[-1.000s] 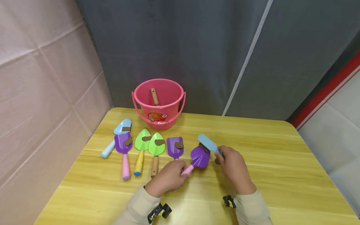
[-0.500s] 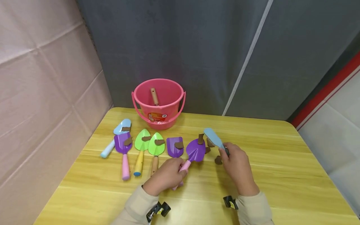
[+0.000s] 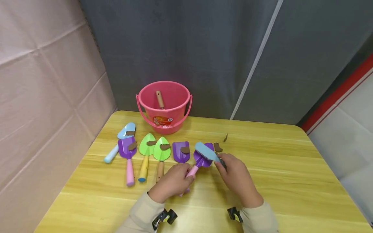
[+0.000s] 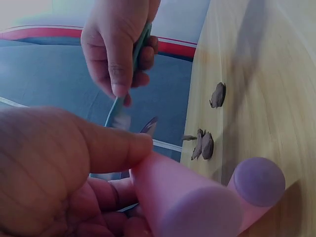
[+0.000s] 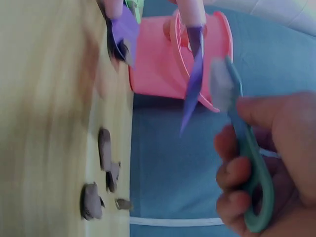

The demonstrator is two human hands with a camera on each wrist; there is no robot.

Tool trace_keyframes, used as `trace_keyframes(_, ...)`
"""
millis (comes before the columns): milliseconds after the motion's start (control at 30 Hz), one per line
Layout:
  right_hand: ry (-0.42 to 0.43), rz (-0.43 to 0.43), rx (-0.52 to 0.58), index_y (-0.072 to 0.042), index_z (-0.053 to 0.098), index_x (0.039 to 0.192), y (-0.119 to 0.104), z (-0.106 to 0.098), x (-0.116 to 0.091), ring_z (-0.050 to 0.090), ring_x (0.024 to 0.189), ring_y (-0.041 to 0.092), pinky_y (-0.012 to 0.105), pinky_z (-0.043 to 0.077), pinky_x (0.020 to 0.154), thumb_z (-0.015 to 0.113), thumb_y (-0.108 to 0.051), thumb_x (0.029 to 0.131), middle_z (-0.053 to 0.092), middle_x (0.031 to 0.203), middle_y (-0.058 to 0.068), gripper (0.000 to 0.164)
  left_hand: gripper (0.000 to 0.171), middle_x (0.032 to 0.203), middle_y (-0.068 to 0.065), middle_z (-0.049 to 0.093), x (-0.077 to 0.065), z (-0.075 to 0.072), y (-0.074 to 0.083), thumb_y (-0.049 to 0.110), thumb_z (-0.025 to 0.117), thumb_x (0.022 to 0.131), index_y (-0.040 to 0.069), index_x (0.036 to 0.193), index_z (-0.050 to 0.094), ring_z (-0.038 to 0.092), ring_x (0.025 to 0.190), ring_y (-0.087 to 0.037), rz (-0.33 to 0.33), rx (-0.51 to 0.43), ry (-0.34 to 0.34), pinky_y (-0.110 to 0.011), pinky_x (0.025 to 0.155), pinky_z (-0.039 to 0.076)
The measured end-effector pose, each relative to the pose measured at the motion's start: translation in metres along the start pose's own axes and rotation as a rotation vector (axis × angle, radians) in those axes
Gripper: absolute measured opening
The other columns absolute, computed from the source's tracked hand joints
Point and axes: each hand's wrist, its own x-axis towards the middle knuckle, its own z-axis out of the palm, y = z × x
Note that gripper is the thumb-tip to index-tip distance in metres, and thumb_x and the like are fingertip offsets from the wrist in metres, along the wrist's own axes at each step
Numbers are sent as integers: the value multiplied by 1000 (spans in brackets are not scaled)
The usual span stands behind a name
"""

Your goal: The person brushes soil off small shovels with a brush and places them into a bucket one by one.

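Note:
My left hand [image 3: 173, 178] grips the pink handle of a purple hand trowel [image 3: 199, 160], its blade raised off the table. My right hand [image 3: 236, 174] holds a light blue brush [image 3: 206, 151] by its handle. In the head view the brush lies across the trowel blade; in the right wrist view a gap shows between the white bristles [image 5: 222, 85] and the blade [image 5: 194, 81]. Brown lumps [image 3: 217, 147] like dried mud lie beyond the blade, and more show in the right wrist view. A second purple trowel [image 3: 180, 152] is partly hidden under my left hand.
Left of my hands lie two green trowels [image 3: 147, 144], [image 3: 162, 148], another purple trowel [image 3: 127, 147] and a light blue trowel [image 3: 126, 130], each with a brown piece on its blade. Behind them stands a pink bucket [image 3: 172, 119] with a wooden handle [image 3: 159, 99] inside.
The brush has moved left from beside the blade to over it. The brown piece seen on the blade's tip half a second ago no longer shows there. A thin brown piece appears farther back.

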Motion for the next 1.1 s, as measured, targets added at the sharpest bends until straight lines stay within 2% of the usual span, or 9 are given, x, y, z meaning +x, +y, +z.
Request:
trace_keyframes(67,-32,-29,6,-2,69,106,-1,4,-1,55,71,17,34,48,64,74,-10,90,67,91,6,19,8,81,-7,55,0,0,0,12,61,98,4,100,59,61,53,-16,4,11,1,-29,41,49)
trace_keyframes(133,-48,-21,8,-3,69,107,0,5,-1,54,71,17,34,48,64,74,-11,90,66,91,5,19,9,83,-7,54,-1,0,0,11,61,98,3,101,59,61,53,-15,3,9,1,-29,41,49)
trace_keyframes(367,-33,156,-37,0,67,108,18,-4,0,52,68,21,35,44,60,67,-12,95,64,86,8,18,7,85,-6,55,-1,-1,-1,11,62,97,5,98,61,63,59,-14,1,19,11,-28,47,51)
trace_keyframes(500,19,185,-53,2,67,107,20,-8,1,53,66,22,36,44,58,68,-11,94,65,85,10,19,8,85,-6,55,-1,-2,-1,10,62,97,3,101,61,63,60,-16,-1,19,14,-29,48,51)
trace_keyframes(567,34,129,-31,2,67,108,16,-8,1,54,68,20,36,46,60,69,-11,94,66,87,9,20,9,85,-6,55,-1,-2,0,10,62,96,2,101,61,62,59,-15,3,28,18,-29,48,51)
trace_keyframes(733,8,-95,-9,-1,69,109,2,-3,0,53,70,14,31,48,61,74,-11,90,66,90,4,22,12,83,-5,54,-1,-3,-1,13,63,97,2,102,60,59,57,-13,20,61,27,-30,49,50)
trace_keyframes(833,-19,-135,-25,-4,69,107,1,0,1,50,68,12,28,45,59,76,-12,89,64,87,0,21,14,82,-4,55,-1,-3,-1,15,64,97,3,103,61,59,58,-13,23,67,28,-30,50,50)
trace_keyframes(933,-43,-82,-24,-3,69,106,9,1,5,49,67,13,29,44,59,74,-13,90,62,85,1,20,12,82,-3,55,-1,-3,-1,14,64,96,4,103,62,58,61,-13,22,76,37,-29,52,50)
trace_keyframes(1100,-56,85,-31,0,67,108,30,-1,14,51,66,19,35,44,60,69,-13,94,63,82,6,19,10,82,-4,55,-1,-2,-2,12,64,96,4,103,62,58,60,-12,16,78,47,-29,53,50)
